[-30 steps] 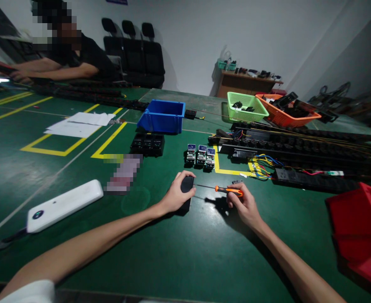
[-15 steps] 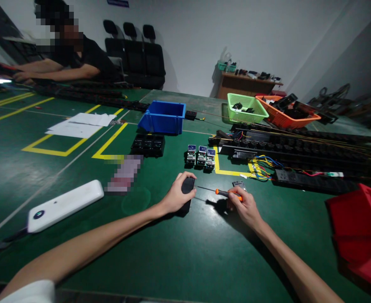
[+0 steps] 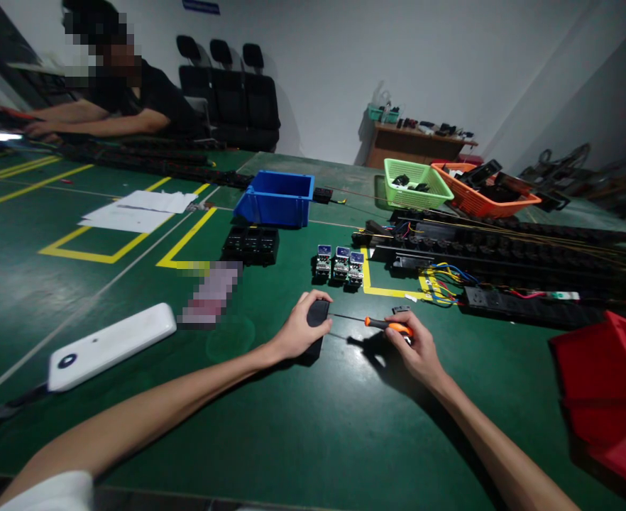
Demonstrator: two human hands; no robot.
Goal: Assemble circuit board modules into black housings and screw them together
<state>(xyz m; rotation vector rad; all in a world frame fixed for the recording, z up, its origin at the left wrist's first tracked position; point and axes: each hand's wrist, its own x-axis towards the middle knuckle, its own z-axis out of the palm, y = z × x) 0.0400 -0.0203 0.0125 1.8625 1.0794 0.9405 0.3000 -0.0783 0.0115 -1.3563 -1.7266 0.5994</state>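
the person's left hand [image 3: 298,330] is curled around a small black block [image 3: 318,311], thumb on the near side and fingers over the far edge, so the fingers are closed to the block's width. the block is in front of the person, near the middle of the green table [image 3: 302,440]; whether its underside rests on the surface cannot be told. the right hand [image 3: 416,343] grips a screwdriver [image 3: 377,323] with an orange and black handle, the fingers drawn in narrow around it. the screwdriver lies nearly level, its thin shaft pointing left and its tip at the block's right side; the tip is too small to tell whether it sits in a screw. just beyond the right hand is a small dark part [image 3: 401,309], partly hidden by the fingers. past the block stand three small circuit boards [image 3: 339,265] in a row, near a yellow tape corner. to their left sits a black molded piece [image 3: 250,245], with a blue bin [image 3: 281,206] behind it. on the left lie a white device [image 3: 111,348] with a dark strap and some paper sheets [image 3: 132,211]. on the right are long black rails [image 3: 483,250], loose colored wires [image 3: 443,278] and a red bin [image 3: 600,369]; a green basket [image 3: 424,196] and an orange basket [image 3: 478,201] stand farther back. a co-worker [image 3: 156,96] in a dark top leans on the table at far left.
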